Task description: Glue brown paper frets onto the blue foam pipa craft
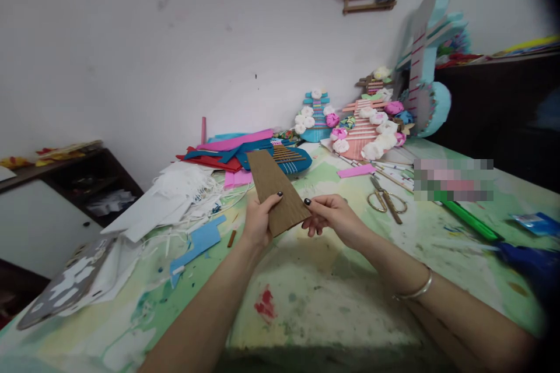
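A flat brown strip (280, 189), like cardboard or thin wood, is held up above the table and slants away from me. My left hand (258, 218) grips its near left side, thumb on top and the other fingers hidden beneath. At the near right corner, the thumb and forefinger of my right hand (330, 215) pinch the strip's edge; the remaining fingers curl below. Behind the strip's far end lies a dark blue ship-like or instrument-like cutout (301, 158) with brown sticks across it. A small brown scrap (231, 238) rests left of my left hand.
Gold-handled scissors (387, 201) lie to the right, near a pink strip (356, 171) and a green cutter (470, 218). White sheets (161, 201) and blue scraps (203, 242) cover the left. Flower-trimmed crafts (365, 128) stand against the wall. The table (306, 309) is paint-stained.
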`<state>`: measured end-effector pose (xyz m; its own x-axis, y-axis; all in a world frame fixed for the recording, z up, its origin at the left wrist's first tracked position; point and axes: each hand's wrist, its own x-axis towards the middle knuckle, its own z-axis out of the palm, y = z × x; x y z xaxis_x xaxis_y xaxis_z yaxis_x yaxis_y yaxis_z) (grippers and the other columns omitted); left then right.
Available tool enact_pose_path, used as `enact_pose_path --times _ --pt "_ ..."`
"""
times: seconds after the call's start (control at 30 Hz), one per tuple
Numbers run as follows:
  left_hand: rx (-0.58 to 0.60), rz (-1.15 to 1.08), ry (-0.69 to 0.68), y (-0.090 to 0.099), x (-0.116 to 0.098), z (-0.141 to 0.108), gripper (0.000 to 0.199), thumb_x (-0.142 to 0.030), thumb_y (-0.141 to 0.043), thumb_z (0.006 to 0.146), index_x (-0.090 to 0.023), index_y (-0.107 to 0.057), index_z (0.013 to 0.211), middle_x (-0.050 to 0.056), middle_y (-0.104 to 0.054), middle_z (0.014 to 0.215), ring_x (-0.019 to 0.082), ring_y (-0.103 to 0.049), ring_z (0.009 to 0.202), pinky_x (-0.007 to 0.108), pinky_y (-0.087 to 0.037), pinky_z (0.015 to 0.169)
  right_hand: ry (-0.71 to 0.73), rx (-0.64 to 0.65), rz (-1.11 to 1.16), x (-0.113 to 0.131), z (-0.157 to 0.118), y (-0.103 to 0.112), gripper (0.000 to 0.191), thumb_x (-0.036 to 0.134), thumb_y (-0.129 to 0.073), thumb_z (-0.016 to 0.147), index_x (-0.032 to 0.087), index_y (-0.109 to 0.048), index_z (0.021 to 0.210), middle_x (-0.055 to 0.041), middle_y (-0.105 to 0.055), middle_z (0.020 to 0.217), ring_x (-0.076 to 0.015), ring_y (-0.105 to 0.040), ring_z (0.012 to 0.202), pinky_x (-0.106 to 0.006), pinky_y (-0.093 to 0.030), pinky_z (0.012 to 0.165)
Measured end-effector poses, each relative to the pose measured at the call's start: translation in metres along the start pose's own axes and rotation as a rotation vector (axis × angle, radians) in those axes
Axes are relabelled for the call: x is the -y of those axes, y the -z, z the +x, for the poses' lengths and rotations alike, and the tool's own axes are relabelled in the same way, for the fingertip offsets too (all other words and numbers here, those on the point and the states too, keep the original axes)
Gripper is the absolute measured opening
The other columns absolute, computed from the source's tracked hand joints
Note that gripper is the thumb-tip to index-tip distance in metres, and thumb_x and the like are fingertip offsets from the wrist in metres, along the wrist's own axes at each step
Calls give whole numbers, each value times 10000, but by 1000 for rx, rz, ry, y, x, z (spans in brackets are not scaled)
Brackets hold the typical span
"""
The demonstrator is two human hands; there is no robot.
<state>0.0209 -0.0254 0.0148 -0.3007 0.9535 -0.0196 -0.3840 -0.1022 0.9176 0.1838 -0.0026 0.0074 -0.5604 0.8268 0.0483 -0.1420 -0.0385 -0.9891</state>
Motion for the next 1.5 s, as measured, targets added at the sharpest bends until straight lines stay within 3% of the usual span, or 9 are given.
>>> enact_pose_path --times 0.27,0.43,0.6,0.83,1.0,1.1,1.27,1.37,1.5 --pt "40 13 87 6 6 5 303 -248 -753 561 -105 -651 809 60 -693 729 184 -623 615 286 -497 561 -10 3 -30 1 1 0 319 447 -700 680 140 -616 681 -46 -682 618 -128 -624 502 -211 -422 473" --pt "215 220 -132 13 13 14 301 -289 -787 584 -114 -716 818 57 -717 831 195 -628 751 299 -492 707 176 -110 -114 -5 12 13 263 293 -762 580 160 -667 787 -26 -709 779 -164 -644 716 -279 -480 688" --pt "326 400 -184 17 28 22 266 -311 -789 557 -113 -741 728 25 -689 669 200 -610 662 304 -463 659 225 -161 -396 -17 21 29 185 328 -682 651 150 -704 694 -20 -691 683 -182 -592 653 -283 -439 632" --pt "328 389 -224 12 28 22 285 -323 -804 538 -107 -722 706 40 -689 662 195 -604 627 292 -461 607 251 -158 -433 -24 25 30 174 331 -660 664 164 -706 666 -1 -664 626 -172 -563 618 -257 -416 573" --pt "281 242 -386 5 16 16 264 -332 -732 679 -146 -716 865 44 -718 871 184 -622 781 286 -484 722 267 -176 -435 -25 25 29 133 276 -643 669 165 -717 668 -3 -669 627 -164 -558 597 -259 -413 573" --pt "267 212 -387 3 13 14 236 -332 -714 705 -157 -725 863 38 -722 880 178 -623 784 281 -488 729 269 -188 -431 -26 25 29 114 267 -661 658 168 -717 646 -4 -670 614 -167 -567 589 -263 -422 575" --pt "241 268 -381 3 13 15 222 -330 -706 712 -141 -735 825 32 -720 820 170 -613 715 267 -481 664 309 -183 -330 -17 22 21 230 351 -672 685 174 -729 821 -47 -723 798 -213 -638 736 -321 -491 693" --pt "239 283 -386 2 11 13 223 -329 -702 713 -137 -737 821 23 -711 775 166 -601 690 262 -471 648 411 -247 -196 -6 19 11 262 372 -685 694 185 -722 874 -62 -723 883 -224 -645 819 -342 -497 764" --pt "217 296 -393 -1 8 11 217 -329 -712 696 -140 -740 799 15 -698 736 161 -589 674 253 -458 632 462 -367 -204 3 19 3 229 376 -707 682 179 -729 797 -55 -720 784 -211 -632 738 -321 -496 688"
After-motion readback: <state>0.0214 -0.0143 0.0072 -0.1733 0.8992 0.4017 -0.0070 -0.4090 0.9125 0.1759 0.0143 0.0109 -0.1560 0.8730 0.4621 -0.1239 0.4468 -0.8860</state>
